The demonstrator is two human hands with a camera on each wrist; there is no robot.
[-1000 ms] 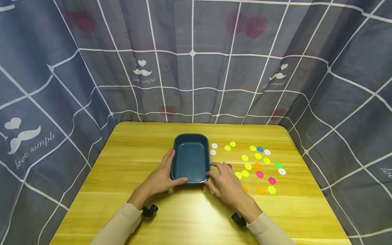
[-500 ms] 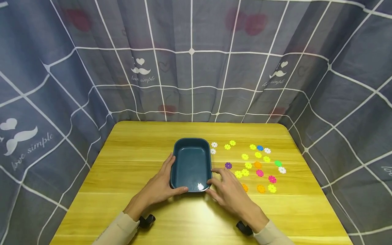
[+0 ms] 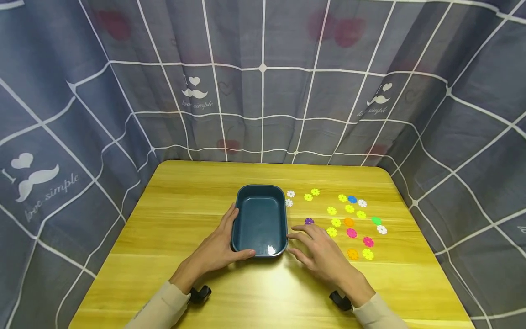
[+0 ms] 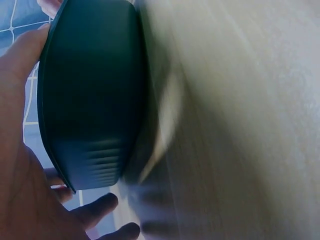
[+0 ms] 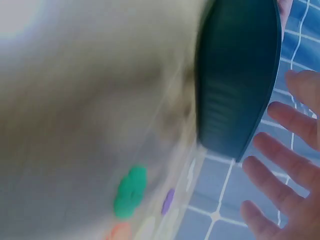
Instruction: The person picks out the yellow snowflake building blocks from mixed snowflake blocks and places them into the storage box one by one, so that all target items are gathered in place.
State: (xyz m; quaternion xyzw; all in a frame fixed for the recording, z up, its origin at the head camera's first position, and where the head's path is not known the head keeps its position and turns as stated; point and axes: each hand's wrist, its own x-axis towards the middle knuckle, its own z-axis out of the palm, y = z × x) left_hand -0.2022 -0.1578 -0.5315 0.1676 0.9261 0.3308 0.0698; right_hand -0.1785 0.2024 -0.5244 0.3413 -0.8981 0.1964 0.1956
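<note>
— Toward six o'clock across the table (image 3: 185, 192) the tray (image 3: 260, 219) had been drawn since a second earlier, and the right hand (image 3: 322, 253) had been eased slightly off its rim.

— How was it held there, near the table's middle?

— By the left hand (image 3: 215, 249), half closed about the corner at eight o'clock: thumb laid along the near edge, fingers set against the side. At four o'clock the right hand was held loosely spread, with nothing gripped; whether a fingertip was touched to the rim could not be told.

— What could have gone wrong?

— A swivel was to be feared, since firm hold seemed to be had on one side only. By a push toward two o'clock, the white flower pieces (image 3: 290, 193) just beside the tray might have been shoved or trapped. The purple flower piece (image 3: 309, 221), partly hidden behind the right hand, might have been brushed.

— And the room around?

— Coloured flower pieces (image 3: 351, 233) were scattered from two to nearly four o'clock, so movement there was hemmed in. Wider stretches of wood were offered at nine and ten. At twelve the table's far edge was backed by the curtain (image 3: 238, 91); at six its near edge was not shown.
</note>
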